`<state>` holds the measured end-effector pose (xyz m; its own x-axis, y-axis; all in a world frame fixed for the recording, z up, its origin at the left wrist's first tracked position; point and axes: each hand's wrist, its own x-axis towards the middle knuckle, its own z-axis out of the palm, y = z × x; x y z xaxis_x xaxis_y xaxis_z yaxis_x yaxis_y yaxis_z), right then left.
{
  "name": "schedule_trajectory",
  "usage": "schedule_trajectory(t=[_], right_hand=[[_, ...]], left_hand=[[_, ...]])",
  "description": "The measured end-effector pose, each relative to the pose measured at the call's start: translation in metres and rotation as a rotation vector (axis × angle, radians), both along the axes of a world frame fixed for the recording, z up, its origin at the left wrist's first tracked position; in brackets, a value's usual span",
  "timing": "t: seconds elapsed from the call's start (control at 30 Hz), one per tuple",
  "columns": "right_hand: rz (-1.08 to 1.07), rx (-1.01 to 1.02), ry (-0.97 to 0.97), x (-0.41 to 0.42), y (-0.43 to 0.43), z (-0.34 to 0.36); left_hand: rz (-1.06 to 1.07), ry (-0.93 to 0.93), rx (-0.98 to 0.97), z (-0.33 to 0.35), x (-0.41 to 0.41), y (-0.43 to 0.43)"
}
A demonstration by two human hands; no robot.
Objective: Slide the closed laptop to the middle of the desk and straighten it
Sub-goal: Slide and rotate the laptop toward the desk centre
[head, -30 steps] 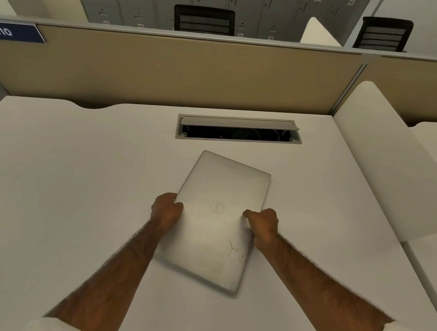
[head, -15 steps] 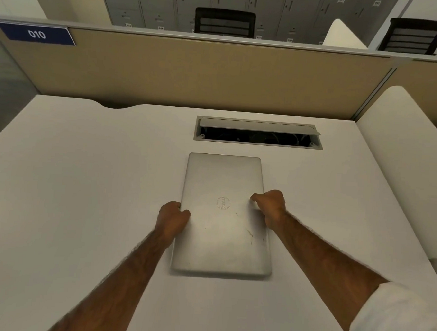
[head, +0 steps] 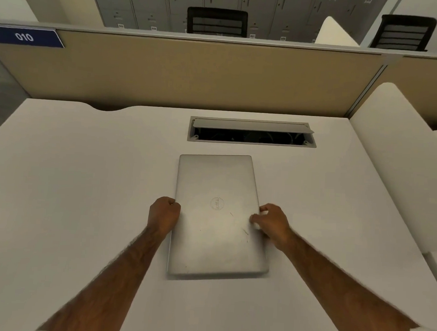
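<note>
Your left hand (head: 163, 217) and right hand (head: 272, 225) grip the closed laptop's (head: 217, 216) long sides; its long axis points away from you, toward the table's (head: 85, 183) cable slot (head: 252, 132).

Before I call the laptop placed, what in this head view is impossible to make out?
- Desk's near edge: cut off by the frame bottom.
- Open cable tray: contents lost in shadow.
- Right hand: blurred fingers, grip on the closed silver laptop unclear.
- Left hand's fingertips: curled out of sight.
</note>
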<state>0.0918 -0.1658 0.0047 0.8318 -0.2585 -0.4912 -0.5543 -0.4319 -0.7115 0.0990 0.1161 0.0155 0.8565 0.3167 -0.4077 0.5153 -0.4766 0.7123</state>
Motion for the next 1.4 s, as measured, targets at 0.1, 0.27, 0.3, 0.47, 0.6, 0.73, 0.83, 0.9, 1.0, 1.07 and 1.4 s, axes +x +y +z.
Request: schedule_trajectory(t=[0.1, 0.27, 0.3, 0.47, 0.6, 0.73, 0.83, 0.9, 1.0, 1.07, 1.4], right_hand=[[0.026, -0.133, -0.004, -0.029, 0.004, -0.006], [-0.104, -0.001, -0.007, -0.013, 0.016, -0.002], [-0.137, 0.046, -0.004, -0.006, 0.016, 0.0], [-0.179, 0.069, 0.083, 0.014, 0.017, -0.001], [-0.162, 0.019, 0.129, 0.028, 0.012, -0.005], [-0.147, 0.028, 0.117, 0.047, 0.005, 0.001], [-0.092, 0.002, 0.112, 0.06, 0.003, 0.008], [-0.044, -0.029, 0.097, 0.07, 0.003, 0.013], [0.034, -0.069, 0.08, 0.08, 0.005, 0.017], [0.087, -0.076, 0.081, 0.079, 0.004, 0.018], [-0.096, -0.235, -0.079, -0.012, -0.042, 0.011]], left_hand=[[0.018, 0.046, 0.028, -0.002, 0.011, -0.002], [-0.001, 0.088, 0.094, -0.013, 0.012, -0.001], [0.002, 0.096, 0.092, -0.013, 0.013, 0.0], [0.02, 0.119, 0.117, -0.014, 0.017, 0.001], [0.023, 0.131, 0.118, -0.015, 0.015, -0.002], [0.066, 0.125, 0.028, -0.013, 0.004, -0.012], [0.107, 0.127, -0.009, -0.018, -0.011, -0.022], [0.149, 0.133, -0.06, -0.024, -0.021, -0.026], [0.159, 0.149, -0.079, -0.027, -0.028, -0.025], [0.119, 0.179, -0.065, -0.025, -0.027, -0.019], [-0.087, -0.005, 0.253, -0.017, 0.039, 0.029]])
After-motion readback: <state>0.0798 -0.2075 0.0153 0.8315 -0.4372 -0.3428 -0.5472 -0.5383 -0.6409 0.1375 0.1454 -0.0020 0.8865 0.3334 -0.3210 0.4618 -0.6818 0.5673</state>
